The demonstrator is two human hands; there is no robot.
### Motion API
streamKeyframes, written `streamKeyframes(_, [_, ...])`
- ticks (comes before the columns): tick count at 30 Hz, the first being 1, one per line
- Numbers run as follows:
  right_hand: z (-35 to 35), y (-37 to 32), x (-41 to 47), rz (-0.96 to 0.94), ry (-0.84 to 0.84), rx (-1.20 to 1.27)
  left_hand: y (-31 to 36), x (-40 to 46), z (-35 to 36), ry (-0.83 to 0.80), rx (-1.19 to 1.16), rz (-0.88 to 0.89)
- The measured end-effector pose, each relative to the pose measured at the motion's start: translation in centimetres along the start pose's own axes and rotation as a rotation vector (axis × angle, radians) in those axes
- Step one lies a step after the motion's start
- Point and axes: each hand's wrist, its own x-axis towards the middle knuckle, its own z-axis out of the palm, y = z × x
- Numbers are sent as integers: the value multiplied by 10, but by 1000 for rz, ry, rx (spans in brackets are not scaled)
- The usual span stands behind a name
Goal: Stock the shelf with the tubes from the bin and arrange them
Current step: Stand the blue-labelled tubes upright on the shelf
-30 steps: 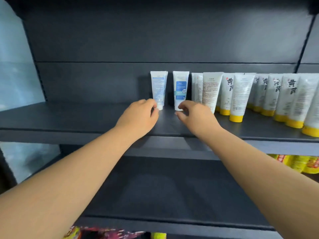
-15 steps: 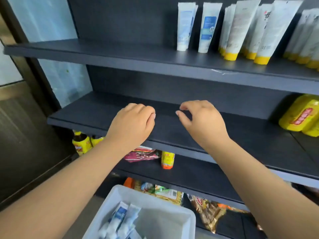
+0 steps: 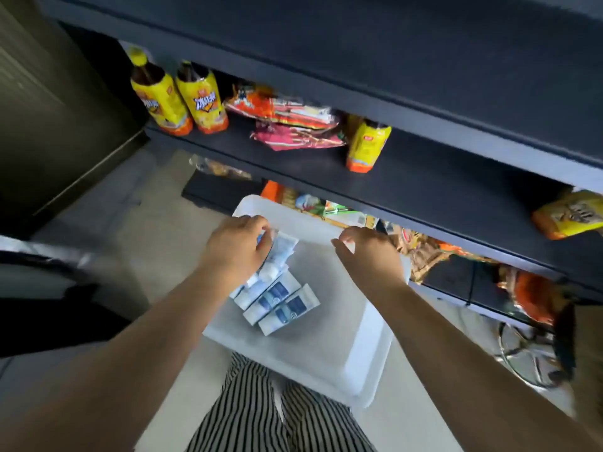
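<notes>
Dark shelf (image 3: 424,177) above, white bin (image 3: 359,347) on the floor below: your left hand (image 3: 236,252) curls its grip onto the blue-and-white tubes (image 3: 277,301) piled inside; your right hand (image 3: 368,256) hovers loosely curled, holding nothing.

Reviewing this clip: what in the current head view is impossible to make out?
- Head view: whether the left hand grips a white-and-blue tube; its fingers are hidden behind its own back.
- Head view: the white tubes in the translucent white plastic bin can't be counted; the left forearm covers some.
- Head view: the tube labels are too blurred to read.
- Head view: the upper dark shelf being stocked is cut off by the top edge.
</notes>
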Motion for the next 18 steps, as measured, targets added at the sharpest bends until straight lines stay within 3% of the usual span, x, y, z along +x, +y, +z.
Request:
streamKeyframes(5, [91, 13, -4, 200, -295, 68, -45, -26, 69, -184, -45, -120])
streamKeyframes(10, [171, 24, -5, 471, -451, 161, -76, -23, 123, -289, -102, -261])
streamKeyframes(14, [218, 31, -3, 726, -462, 317, -84, -9, 149, -197, -130, -240])
streamKeyframes(18, [254, 38, 1, 1044, -394, 618, -87, 9, 168, -233, -89, -230])
